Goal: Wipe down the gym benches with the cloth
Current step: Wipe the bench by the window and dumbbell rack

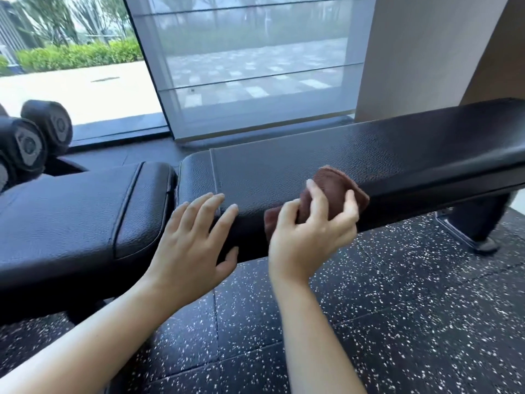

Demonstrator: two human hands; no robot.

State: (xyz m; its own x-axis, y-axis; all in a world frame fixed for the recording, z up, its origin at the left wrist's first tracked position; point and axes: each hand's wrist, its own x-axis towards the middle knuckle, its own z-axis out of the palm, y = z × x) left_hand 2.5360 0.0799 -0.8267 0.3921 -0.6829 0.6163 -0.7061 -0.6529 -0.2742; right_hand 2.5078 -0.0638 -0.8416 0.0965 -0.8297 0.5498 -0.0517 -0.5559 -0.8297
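— What fills most of the view?
— The speckled rubber floor (pixel 397 308), open in front of the long black padded surface (pixel 369 149). A shorter seat pad (pixel 71 209) sits just beside its left end, with a narrow gap between them.
— And past the far edge?
— A lowered blind (pixel 250 66) over the window, and dumbbells (pixel 28 146) at the left, behind the seat pad.
— The hands?
— The left hand (pixel 193 240) lies spread, fingers straight over the surface's near edge by the seam. Just to its right, the right hand (pixel 309 231) grips the bunched brown cloth (pixel 335 183) against that same edge. The surface runs on to the right.
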